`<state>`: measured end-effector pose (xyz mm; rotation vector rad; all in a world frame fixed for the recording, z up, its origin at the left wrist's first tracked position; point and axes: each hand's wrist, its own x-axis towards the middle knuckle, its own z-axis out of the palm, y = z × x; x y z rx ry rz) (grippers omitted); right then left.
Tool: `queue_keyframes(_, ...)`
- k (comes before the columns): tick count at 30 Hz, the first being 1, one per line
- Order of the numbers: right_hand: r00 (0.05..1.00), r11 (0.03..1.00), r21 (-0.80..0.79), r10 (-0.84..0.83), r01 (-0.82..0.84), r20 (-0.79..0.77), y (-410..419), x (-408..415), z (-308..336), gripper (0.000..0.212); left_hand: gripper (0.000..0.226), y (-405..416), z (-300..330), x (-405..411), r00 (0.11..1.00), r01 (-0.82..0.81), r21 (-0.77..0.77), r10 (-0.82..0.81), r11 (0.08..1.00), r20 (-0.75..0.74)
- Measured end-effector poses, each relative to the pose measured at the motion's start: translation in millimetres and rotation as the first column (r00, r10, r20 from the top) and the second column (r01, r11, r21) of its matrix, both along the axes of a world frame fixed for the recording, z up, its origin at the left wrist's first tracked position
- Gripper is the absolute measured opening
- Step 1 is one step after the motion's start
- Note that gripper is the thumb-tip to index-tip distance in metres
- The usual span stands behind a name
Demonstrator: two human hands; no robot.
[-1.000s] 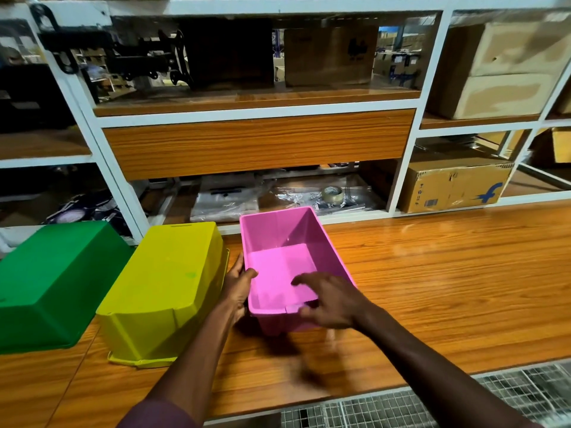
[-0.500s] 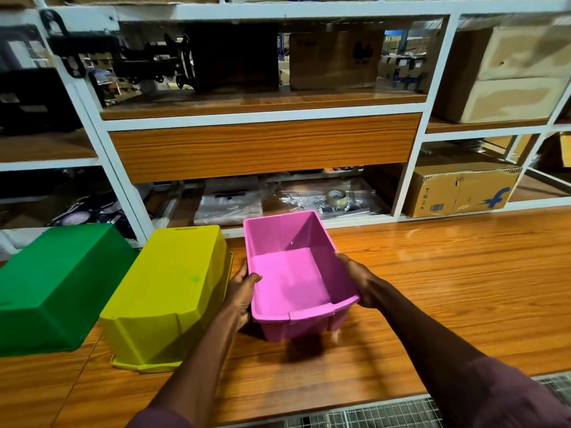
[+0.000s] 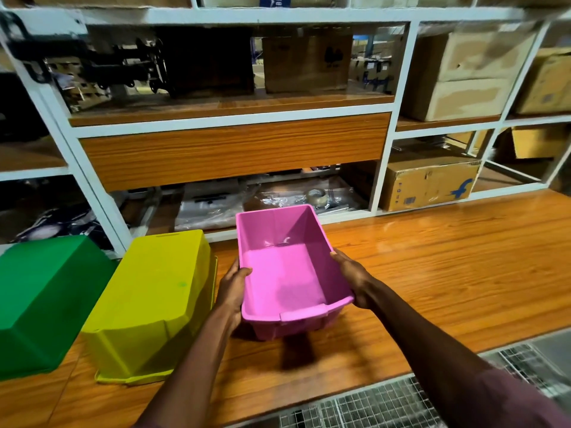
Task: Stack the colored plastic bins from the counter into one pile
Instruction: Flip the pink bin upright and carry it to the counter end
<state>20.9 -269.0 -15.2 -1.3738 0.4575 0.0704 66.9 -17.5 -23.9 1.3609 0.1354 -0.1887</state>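
Observation:
A pink bin (image 3: pixel 284 273) is held open side up, lifted a little above the wooden counter (image 3: pixel 448 273), with its shadow below it. My left hand (image 3: pixel 231 291) grips its left wall, thumb over the rim. My right hand (image 3: pixel 352 279) grips its right wall from outside. A yellow bin (image 3: pixel 151 304) lies upside down on the counter just left of the pink one. A green bin (image 3: pixel 43 301) lies upside down at the far left, touching the yellow one.
White shelving (image 3: pixel 234 118) with a wood panel rises right behind the counter. Its lower bays hold plastic bags, a tape roll (image 3: pixel 318 196) and a cardboard box (image 3: pixel 429 186). A wire grid (image 3: pixel 386 406) runs below the counter's front edge.
My right hand left the bin's front rim and went to its right wall. With both hands on its sides, the pink bin has risen slightly off the counter.

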Motion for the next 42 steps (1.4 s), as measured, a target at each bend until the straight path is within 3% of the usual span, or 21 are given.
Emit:
queue_keyframes(13, 0.993, 0.993, -0.005, -0.114, 0.114, 0.02, -70, -57, 10, 0.035, 0.043, -73, 25, -47, 0.997, 0.071, -0.036, -0.072, 0.997, -0.006)
queue_keyframes(20, 0.992, 0.992, -0.015, -0.124, 0.124, 0.032, -162, -88, 6, 0.035, 0.046, -161, 27, -79, 0.996, 0.083, -0.001, -0.083, 0.997, -0.018)
queue_keyframes(29, 0.987, 0.988, 0.001, -0.154, 0.154, 0.056, -303, -150, 21, 0.037, 0.034, -307, 40, -130, 0.996, 0.092, 0.075, -0.092, 0.993, -0.008)
queue_keyframes(35, 0.962, 0.961, -0.043, -0.271, 0.273, 0.032, -394, -206, 21, 0.041, 0.033, -404, 47, -153, 0.975, 0.22, 0.114, -0.22, 0.969, -0.009)
queue_keyframes(39, 0.931, 0.929, -0.054, -0.366, 0.366, 0.012, -443, -252, 24, 0.028, 0.037, -467, 45, -161, 0.936, 0.351, 0.146, -0.349, 0.925, -0.039)
queue_keyframes(42, 0.902, 0.899, -0.078, -0.432, 0.431, -0.001, -473, -281, 29, 0.029, 0.052, -511, 38, -160, 0.897, 0.442, 0.145, -0.437, 0.885, -0.064)
